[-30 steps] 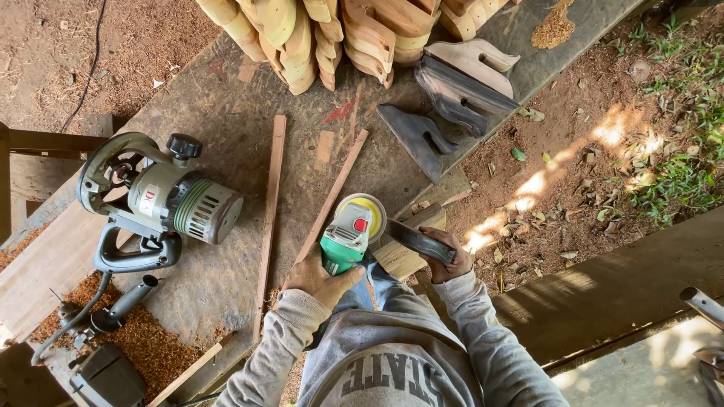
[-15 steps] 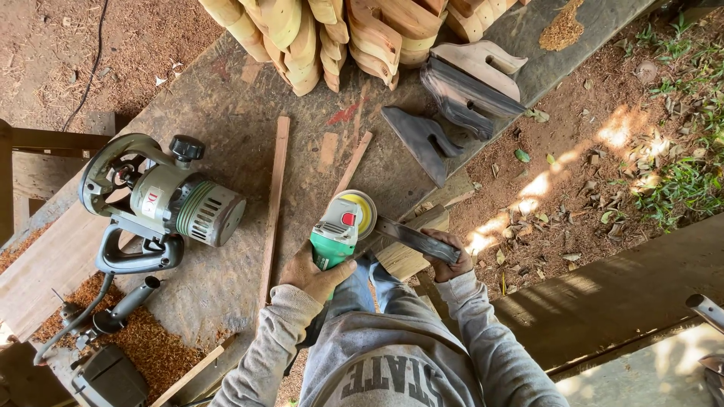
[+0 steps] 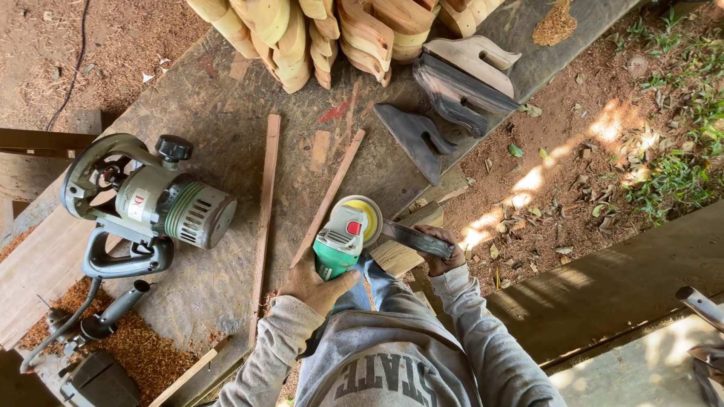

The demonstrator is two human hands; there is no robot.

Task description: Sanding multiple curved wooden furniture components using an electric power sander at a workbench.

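Head view: a green angle grinder (image 3: 341, 245) is gripped in the closed left hand (image 3: 313, 285), its yellow disc (image 3: 365, 213) lying just ahead of the knuckles, while a dark curved wood piece (image 3: 416, 240) is clasped by the closed right hand (image 3: 441, 252) just beside the disc, over a pale wooden block (image 3: 396, 258) at the workbench (image 3: 226, 98) edge. Fingers could be caught by the disc, since the piece is held by hand so near it, and a kick could be caused if the edge were snagged
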